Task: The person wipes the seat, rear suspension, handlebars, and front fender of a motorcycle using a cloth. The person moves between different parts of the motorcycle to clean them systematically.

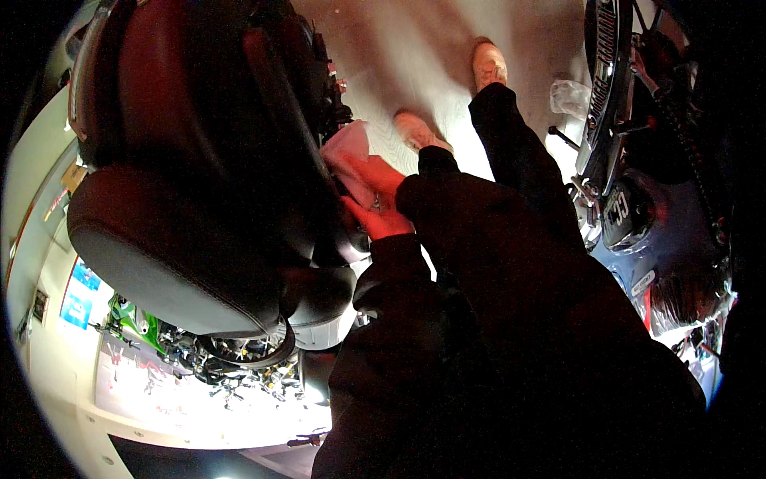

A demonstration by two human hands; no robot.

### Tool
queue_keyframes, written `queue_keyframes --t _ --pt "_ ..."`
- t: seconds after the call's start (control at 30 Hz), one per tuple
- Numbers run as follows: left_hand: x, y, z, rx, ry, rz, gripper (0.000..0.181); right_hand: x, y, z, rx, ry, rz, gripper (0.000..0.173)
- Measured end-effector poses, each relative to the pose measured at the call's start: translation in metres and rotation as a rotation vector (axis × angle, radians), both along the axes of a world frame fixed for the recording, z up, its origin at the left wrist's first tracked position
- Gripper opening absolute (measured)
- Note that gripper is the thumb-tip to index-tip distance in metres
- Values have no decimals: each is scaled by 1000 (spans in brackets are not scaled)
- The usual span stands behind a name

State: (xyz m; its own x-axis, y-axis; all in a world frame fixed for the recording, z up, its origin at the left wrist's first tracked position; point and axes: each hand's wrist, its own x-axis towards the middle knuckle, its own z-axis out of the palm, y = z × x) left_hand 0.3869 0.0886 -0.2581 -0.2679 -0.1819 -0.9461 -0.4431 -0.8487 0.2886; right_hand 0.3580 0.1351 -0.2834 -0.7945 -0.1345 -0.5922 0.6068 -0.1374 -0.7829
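Note:
A large motorcycle or scooter with a padded black seat (pixel 173 257) fills the left side. Against its dark side panel, a pale cloth (pixel 348 143), tinted pink by red light, is in my right hand (pixel 383 175). Just below it in the picture, my left hand (pixel 386 223) is at the panel's edge beside the lower part of the cloth, a finger or thumb stretched toward the bodywork. Whether it also grips the cloth I cannot tell. My dark sleeves and trousers hide much of the middle and lower right.
My light shoes (pixel 489 64) stand on a pale floor (pixel 389 36). To the right is another motorcycle (pixel 634 209), partly wrapped in clear plastic, with a clear plastic bag (pixel 568 96) near it. Several motorcycles, including a green one (pixel 134 317), stand at lower left by bright windows.

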Motion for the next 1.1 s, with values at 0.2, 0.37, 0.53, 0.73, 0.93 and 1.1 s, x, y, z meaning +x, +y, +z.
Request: queue_keyframes --t 0.2,0.37,0.53,0.73,0.93,1.1 --pt "1 7 -6 34 4 -31 81 -15 -12 -32 -152 -110 57 70" --pt "14 16 -2 43 -4 -64 73 -5 -6 -4 25 -230 315 67" --pt "35 22 16 63 3 -112 66 22 3 6 -20 -298 324 54" --pt "67 21 74 92 -208 -107 53 49 33 42 11 -386 47 52" --pt "91 -9 109 259 -101 -221 43 -11 24 101 -586 -242 -61 42" --pt "78 -26 164 358 -181 -391 46 40 -41 78 295 -132 -84 37"
